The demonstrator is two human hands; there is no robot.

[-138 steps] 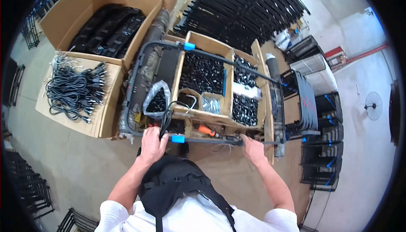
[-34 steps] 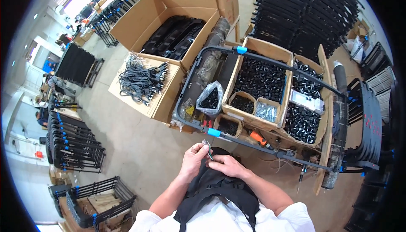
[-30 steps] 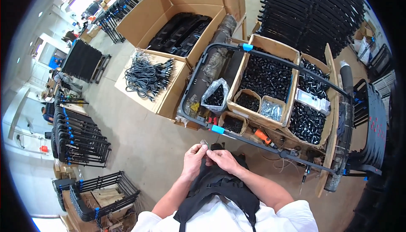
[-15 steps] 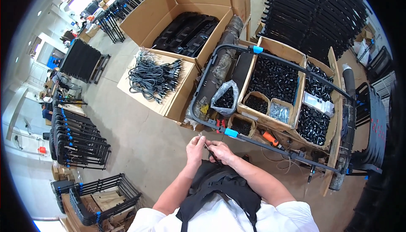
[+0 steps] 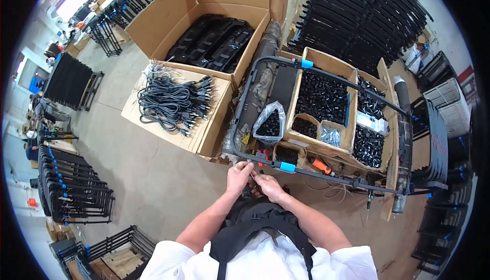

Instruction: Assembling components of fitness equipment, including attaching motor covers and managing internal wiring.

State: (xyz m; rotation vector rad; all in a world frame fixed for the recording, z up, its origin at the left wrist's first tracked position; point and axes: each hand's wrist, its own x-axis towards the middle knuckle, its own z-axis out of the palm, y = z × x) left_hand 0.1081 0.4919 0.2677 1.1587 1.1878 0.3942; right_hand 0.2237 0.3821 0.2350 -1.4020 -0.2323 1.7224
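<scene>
My left hand (image 5: 238, 176) is closed in a pinch just in front of the near left corner of a black tubular frame (image 5: 326, 172). Close beside it on the right, my right hand (image 5: 269, 186) is closed too. A thin, pale, slender piece runs between the fingers of both hands; its kind is too small to make out. The frame lies across the bench, with blue bands (image 5: 287, 167) around its tubes. Under it stand a clear bag of small black parts (image 5: 268, 125) and a cardboard tub of dark bits (image 5: 287, 156).
Bundled black cables (image 5: 176, 101) lie on a carton at the left, before an open box (image 5: 153, 30) of black moulded parts. A wooden bin (image 5: 294, 107) holds black knobs and silver screws. An orange-handled tool (image 5: 322, 165) lies beneath the frame's near bar. Stacked black frames (image 5: 76, 188) stand farther left.
My view has shifted a little, so the surroundings sit lower and farther left. Both hands remain close together; the dark item seen by my right fingers earlier is now less visible.
</scene>
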